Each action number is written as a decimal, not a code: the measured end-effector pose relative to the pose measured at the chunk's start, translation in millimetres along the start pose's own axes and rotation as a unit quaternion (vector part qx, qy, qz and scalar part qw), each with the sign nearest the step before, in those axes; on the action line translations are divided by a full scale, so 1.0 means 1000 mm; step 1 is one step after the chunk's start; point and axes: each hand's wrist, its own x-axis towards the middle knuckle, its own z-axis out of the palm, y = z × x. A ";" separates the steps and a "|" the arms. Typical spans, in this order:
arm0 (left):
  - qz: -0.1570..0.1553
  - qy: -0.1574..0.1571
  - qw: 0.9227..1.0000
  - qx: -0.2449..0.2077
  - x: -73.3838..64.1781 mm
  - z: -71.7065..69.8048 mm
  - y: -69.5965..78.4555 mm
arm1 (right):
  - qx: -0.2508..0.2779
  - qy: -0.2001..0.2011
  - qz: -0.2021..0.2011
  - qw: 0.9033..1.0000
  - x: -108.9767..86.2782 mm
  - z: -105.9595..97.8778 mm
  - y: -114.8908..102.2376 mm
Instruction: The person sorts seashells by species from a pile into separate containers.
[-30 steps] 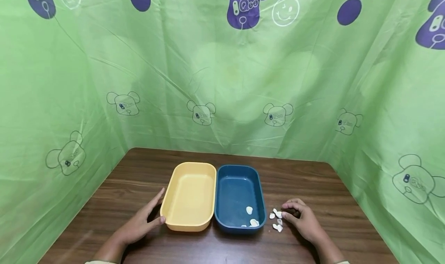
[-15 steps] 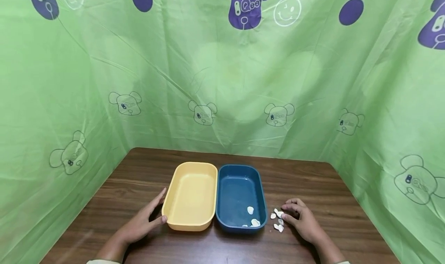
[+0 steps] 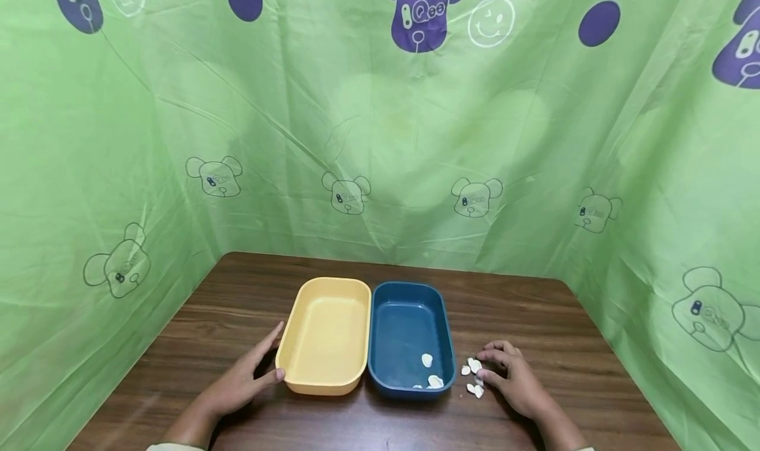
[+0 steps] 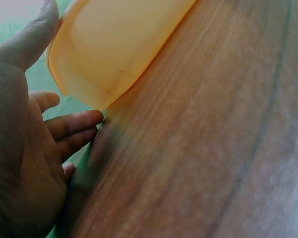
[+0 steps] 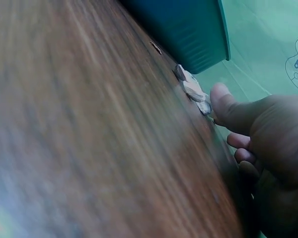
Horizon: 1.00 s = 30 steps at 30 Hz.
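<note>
My left hand (image 3: pixel 240 382) rests at the near left corner of a yellow tray (image 3: pixel 323 390), thumb on its near end and fingers extended along its left side. In the left wrist view the left fingers (image 4: pixel 77 124) lie relaxed beside the tray wall. My right hand (image 3: pixel 516 378) is on the table right of a blue tray (image 3: pixel 410 326), by a small cluster of white stones (image 3: pixel 474 365). The right thumb (image 5: pixel 221 99) is right at the nearest stones (image 5: pixel 193 91); thumb and forefinger are apart. Inside the blue tray lie a few white stones (image 3: pixel 435 382).
The two trays stand side by side on a dark wood table (image 3: pixel 510 306). A green printed curtain (image 3: pixel 404 227) encloses the table's back and sides. A tiny light crumb (image 3: pixel 460 395) lies near the blue tray's corner.
The right thumb and fingertips have shifted slightly left and the thumb slightly nearer over the stones. The left hand has kept its place at the yellow tray.
</note>
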 end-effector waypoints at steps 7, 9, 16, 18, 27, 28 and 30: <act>-0.004 -0.004 1.000 0.002 -0.001 0.000 0.000 | -0.003 0.000 0.006 1.000 -0.002 0.002 -0.001; -0.007 -0.004 1.000 0.004 0.000 -0.001 0.001 | -0.009 0.008 -0.003 1.000 -0.001 0.003 -0.001; -0.006 -0.002 1.000 0.008 -0.001 0.000 0.001 | -0.012 0.035 -0.037 0.999 -0.002 0.004 -0.001; -0.005 -0.002 1.000 0.007 0.000 0.000 0.001 | -0.009 0.041 -0.044 0.998 -0.002 0.004 0.000; 0.002 0.000 1.000 0.008 0.002 -0.001 0.002 | 0.027 0.061 -0.070 0.995 -0.001 0.005 0.001; 0.002 0.000 1.000 0.009 0.002 -0.001 0.002 | 0.037 0.063 -0.070 0.995 -0.001 0.006 0.002; 0.000 -0.002 1.000 0.011 0.001 -0.001 0.002 | 0.057 0.074 -0.068 0.993 -0.002 0.007 0.001</act>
